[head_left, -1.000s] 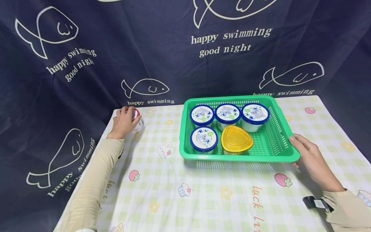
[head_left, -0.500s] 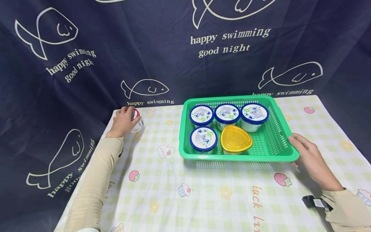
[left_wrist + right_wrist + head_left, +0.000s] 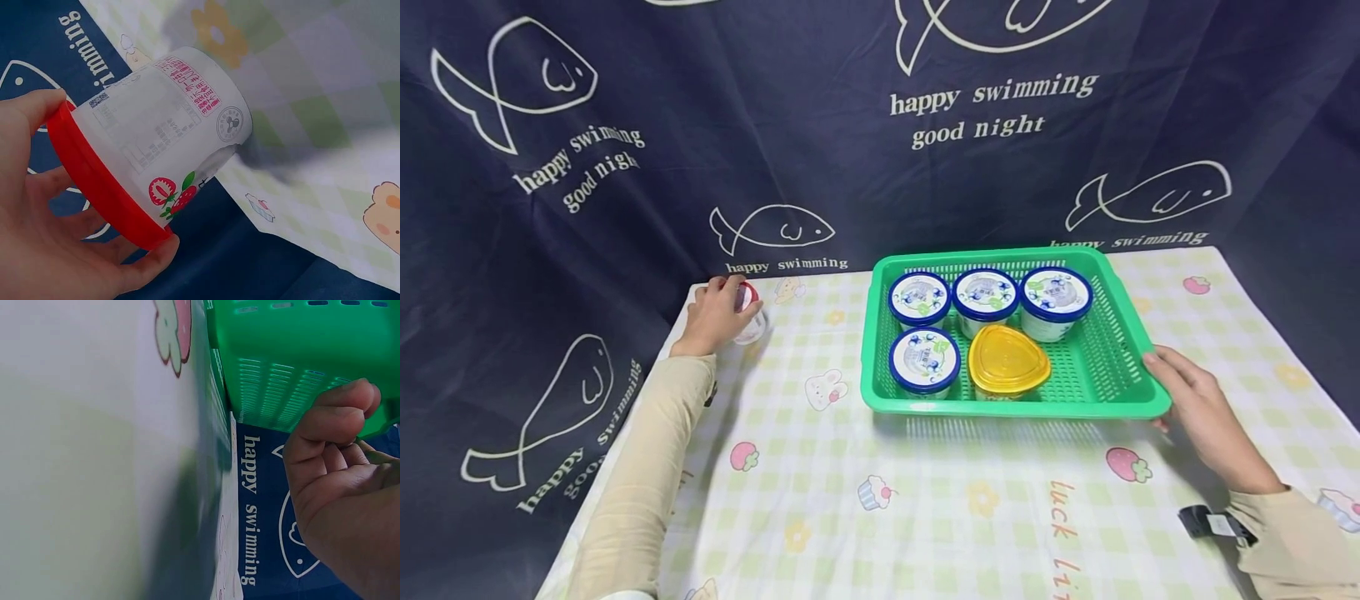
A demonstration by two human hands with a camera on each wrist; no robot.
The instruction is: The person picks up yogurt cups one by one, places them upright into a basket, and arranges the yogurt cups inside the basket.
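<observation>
At the table's far left corner my left hand point(image 3: 713, 318) grips a small white tub point(image 3: 751, 330) by its red lid. The left wrist view shows thumb and fingers around the rim of the red lid point(image 3: 103, 178), and strawberries and print on the tub's side. My right hand point(image 3: 1208, 417) holds the near right corner of a green plastic basket point(image 3: 1015, 408); in the right wrist view its fingers curl at the basket's edge. Inside the basket stand several white tubs with blue lids point(image 3: 925, 358), plus one container with a rounded triangular yellow lid point(image 3: 1009, 360).
A pale checked cloth point(image 3: 805, 467) printed with fruit and animals covers the table. Dark blue curtain point(image 3: 820, 142) with fish drawings hangs behind and on the left, right at the table's edge. A black strap point(image 3: 1216, 523) sits around the right wrist.
Both hands keep their holds, on the red-lidded tub and on the green basket. The whole head view has shifted very slightly to the left.
</observation>
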